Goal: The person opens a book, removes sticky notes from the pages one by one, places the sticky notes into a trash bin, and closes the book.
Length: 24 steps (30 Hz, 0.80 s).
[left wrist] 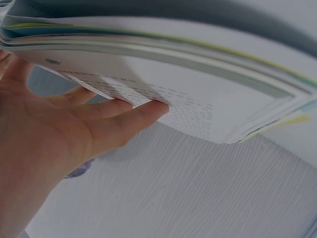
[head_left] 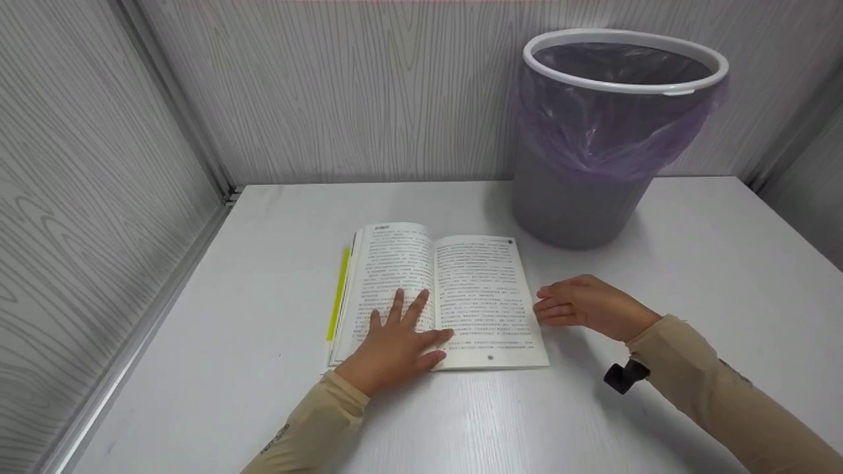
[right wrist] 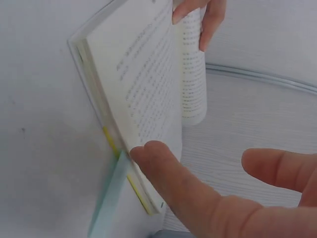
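An open book (head_left: 484,303) with printed pages lies on the white table. My left hand (head_left: 388,345) rests with spread fingers across the lower left page and the centre fold. In the left wrist view, its fingertips (left wrist: 157,107) touch the printed page. Beside the book's right edge is my right hand (head_left: 586,306), its fingers fairly straight and pointing at the page edge. The right wrist view has a fingertip (right wrist: 151,148) right at that edge, with the thumb (right wrist: 277,168) held apart. A pale teal flap (right wrist: 109,196) sticks out from the book there.
A grey bin (head_left: 573,204) with a purple liner bag (head_left: 593,145) and a white rim ring (head_left: 625,87) stands behind the book to the right. Wood-grain panels (head_left: 342,99) enclose the table at the back and sides. A yellow strip (head_left: 339,296) shows along the book's left edge.
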Each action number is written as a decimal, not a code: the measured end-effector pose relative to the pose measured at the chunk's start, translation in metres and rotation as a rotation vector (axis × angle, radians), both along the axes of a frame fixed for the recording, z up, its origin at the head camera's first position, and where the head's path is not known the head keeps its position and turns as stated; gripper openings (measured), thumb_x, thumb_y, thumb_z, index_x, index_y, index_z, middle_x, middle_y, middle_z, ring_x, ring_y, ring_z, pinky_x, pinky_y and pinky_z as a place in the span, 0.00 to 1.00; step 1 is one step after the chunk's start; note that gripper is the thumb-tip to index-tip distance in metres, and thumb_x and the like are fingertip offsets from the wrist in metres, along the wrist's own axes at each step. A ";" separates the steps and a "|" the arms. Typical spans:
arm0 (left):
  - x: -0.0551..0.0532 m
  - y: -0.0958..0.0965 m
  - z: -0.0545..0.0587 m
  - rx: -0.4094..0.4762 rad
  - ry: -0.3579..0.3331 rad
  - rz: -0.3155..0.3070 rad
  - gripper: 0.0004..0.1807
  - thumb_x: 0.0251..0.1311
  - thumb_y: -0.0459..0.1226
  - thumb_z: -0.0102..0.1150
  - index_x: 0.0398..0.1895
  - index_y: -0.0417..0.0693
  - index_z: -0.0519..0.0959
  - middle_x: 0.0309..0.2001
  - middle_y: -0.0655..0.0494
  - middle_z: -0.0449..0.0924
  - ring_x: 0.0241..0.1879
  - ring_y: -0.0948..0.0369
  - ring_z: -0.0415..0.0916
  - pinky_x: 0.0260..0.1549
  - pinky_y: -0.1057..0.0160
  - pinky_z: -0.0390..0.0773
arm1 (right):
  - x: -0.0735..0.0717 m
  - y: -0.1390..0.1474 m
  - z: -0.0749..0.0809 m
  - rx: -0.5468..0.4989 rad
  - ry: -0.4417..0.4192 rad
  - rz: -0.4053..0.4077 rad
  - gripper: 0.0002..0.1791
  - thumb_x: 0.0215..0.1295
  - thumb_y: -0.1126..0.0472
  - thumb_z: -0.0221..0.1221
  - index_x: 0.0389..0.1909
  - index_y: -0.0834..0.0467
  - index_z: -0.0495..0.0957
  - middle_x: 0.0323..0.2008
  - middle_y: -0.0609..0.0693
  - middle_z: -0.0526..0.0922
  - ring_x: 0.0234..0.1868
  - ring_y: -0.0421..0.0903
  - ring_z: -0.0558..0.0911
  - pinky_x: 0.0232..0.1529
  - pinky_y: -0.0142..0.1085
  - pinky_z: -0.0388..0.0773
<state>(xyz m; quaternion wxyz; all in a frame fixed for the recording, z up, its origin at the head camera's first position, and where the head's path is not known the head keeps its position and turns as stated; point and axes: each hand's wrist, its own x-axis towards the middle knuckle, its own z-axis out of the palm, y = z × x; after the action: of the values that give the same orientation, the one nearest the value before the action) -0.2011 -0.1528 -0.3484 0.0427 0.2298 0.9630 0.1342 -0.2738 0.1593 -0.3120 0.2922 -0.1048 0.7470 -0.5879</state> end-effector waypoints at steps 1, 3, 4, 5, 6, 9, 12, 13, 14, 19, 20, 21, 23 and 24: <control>0.000 0.000 0.000 0.001 -0.003 -0.001 0.22 0.69 0.52 0.49 0.64 0.63 0.74 0.75 0.41 0.44 0.71 0.32 0.35 0.57 0.24 0.50 | 0.000 0.000 -0.002 0.011 -0.009 -0.011 0.26 0.71 0.61 0.49 0.61 0.78 0.62 0.56 0.66 0.73 0.54 0.50 0.78 0.59 0.40 0.73; 0.000 0.001 0.000 0.006 -0.005 0.000 0.22 0.69 0.51 0.49 0.64 0.62 0.74 0.75 0.41 0.44 0.71 0.32 0.35 0.57 0.24 0.50 | 0.000 0.000 -0.005 0.018 -0.009 -0.019 0.25 0.71 0.60 0.49 0.59 0.77 0.64 0.56 0.67 0.73 0.54 0.50 0.77 0.60 0.40 0.72; 0.000 0.001 0.000 0.010 -0.002 -0.001 0.22 0.69 0.51 0.49 0.64 0.62 0.74 0.75 0.41 0.45 0.71 0.32 0.35 0.57 0.24 0.50 | 0.001 0.000 -0.005 0.019 -0.007 -0.020 0.25 0.71 0.60 0.50 0.58 0.76 0.65 0.56 0.66 0.74 0.54 0.50 0.78 0.60 0.40 0.72; 0.000 0.000 -0.001 0.014 -0.002 0.000 0.22 0.69 0.51 0.49 0.64 0.62 0.74 0.75 0.41 0.45 0.72 0.33 0.35 0.57 0.24 0.50 | 0.001 0.000 -0.005 0.016 -0.002 -0.018 0.23 0.71 0.60 0.50 0.57 0.76 0.67 0.55 0.65 0.74 0.54 0.50 0.78 0.60 0.40 0.72; 0.000 0.000 -0.001 0.017 -0.003 0.001 0.22 0.69 0.51 0.50 0.64 0.63 0.74 0.75 0.41 0.45 0.72 0.33 0.35 0.57 0.24 0.50 | 0.002 0.000 -0.006 0.012 0.004 -0.016 0.22 0.71 0.61 0.50 0.55 0.76 0.68 0.53 0.64 0.76 0.53 0.50 0.78 0.60 0.40 0.72; 0.000 0.000 -0.003 0.023 0.008 -0.005 0.21 0.69 0.51 0.50 0.63 0.63 0.75 0.75 0.40 0.45 0.71 0.32 0.36 0.57 0.24 0.51 | 0.005 -0.001 -0.006 0.001 0.011 -0.020 0.19 0.70 0.62 0.50 0.52 0.74 0.71 0.50 0.61 0.77 0.51 0.49 0.79 0.59 0.39 0.73; -0.001 0.000 -0.002 0.016 0.020 -0.008 0.22 0.69 0.51 0.49 0.63 0.63 0.74 0.75 0.40 0.45 0.71 0.32 0.36 0.57 0.24 0.51 | 0.006 -0.002 -0.005 -0.021 0.004 -0.034 0.14 0.70 0.63 0.50 0.49 0.70 0.74 0.49 0.60 0.78 0.49 0.49 0.79 0.58 0.39 0.73; -0.001 0.000 -0.002 0.012 0.024 -0.010 0.22 0.69 0.52 0.49 0.63 0.63 0.74 0.75 0.40 0.45 0.71 0.32 0.36 0.56 0.24 0.52 | 0.007 -0.002 -0.005 -0.024 -0.008 -0.048 0.14 0.70 0.63 0.50 0.49 0.69 0.74 0.50 0.60 0.77 0.50 0.49 0.79 0.58 0.39 0.73; -0.001 0.001 -0.001 0.007 0.031 -0.013 0.22 0.69 0.52 0.49 0.63 0.63 0.74 0.75 0.40 0.45 0.71 0.31 0.37 0.56 0.24 0.52 | 0.007 -0.001 -0.005 -0.027 -0.015 -0.060 0.15 0.70 0.62 0.50 0.49 0.69 0.74 0.51 0.61 0.76 0.51 0.50 0.78 0.59 0.39 0.73; 0.000 0.002 -0.001 0.000 0.028 -0.005 0.22 0.68 0.52 0.49 0.63 0.63 0.75 0.75 0.41 0.46 0.71 0.31 0.37 0.56 0.24 0.52 | 0.009 -0.001 -0.006 -0.007 -0.062 -0.107 0.25 0.72 0.59 0.46 0.60 0.75 0.64 0.60 0.68 0.69 0.61 0.56 0.73 0.64 0.43 0.67; 0.000 0.002 -0.001 0.000 0.026 -0.001 0.22 0.68 0.52 0.50 0.63 0.63 0.75 0.75 0.41 0.46 0.71 0.32 0.37 0.56 0.24 0.52 | 0.009 -0.001 -0.006 -0.006 -0.067 -0.110 0.26 0.73 0.58 0.45 0.62 0.75 0.62 0.61 0.68 0.68 0.61 0.56 0.72 0.65 0.43 0.66; 0.001 0.002 -0.001 0.003 0.022 0.003 0.22 0.68 0.52 0.50 0.63 0.63 0.75 0.75 0.41 0.46 0.71 0.32 0.37 0.56 0.24 0.51 | 0.009 -0.002 -0.005 -0.009 -0.074 -0.115 0.26 0.73 0.58 0.45 0.62 0.75 0.62 0.62 0.68 0.68 0.62 0.56 0.72 0.65 0.43 0.65; 0.001 0.002 0.000 0.000 0.019 0.010 0.22 0.68 0.53 0.49 0.63 0.63 0.75 0.75 0.41 0.45 0.71 0.32 0.37 0.57 0.24 0.51 | 0.008 -0.003 -0.004 -0.025 -0.087 -0.121 0.23 0.73 0.58 0.47 0.59 0.73 0.66 0.60 0.65 0.70 0.61 0.54 0.73 0.65 0.43 0.66; 0.001 0.001 0.000 -0.002 0.020 0.013 0.22 0.68 0.53 0.49 0.63 0.63 0.75 0.75 0.41 0.45 0.71 0.32 0.37 0.57 0.24 0.51 | 0.008 -0.004 -0.003 -0.039 -0.091 -0.125 0.21 0.73 0.58 0.47 0.57 0.71 0.69 0.59 0.64 0.71 0.60 0.53 0.74 0.65 0.43 0.66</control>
<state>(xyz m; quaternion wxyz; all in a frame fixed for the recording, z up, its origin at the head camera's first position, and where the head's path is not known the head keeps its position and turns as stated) -0.1997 -0.1514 -0.3484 0.0325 0.2248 0.9650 0.1314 -0.2659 0.1555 -0.3145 0.2865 -0.0366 0.7264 -0.6236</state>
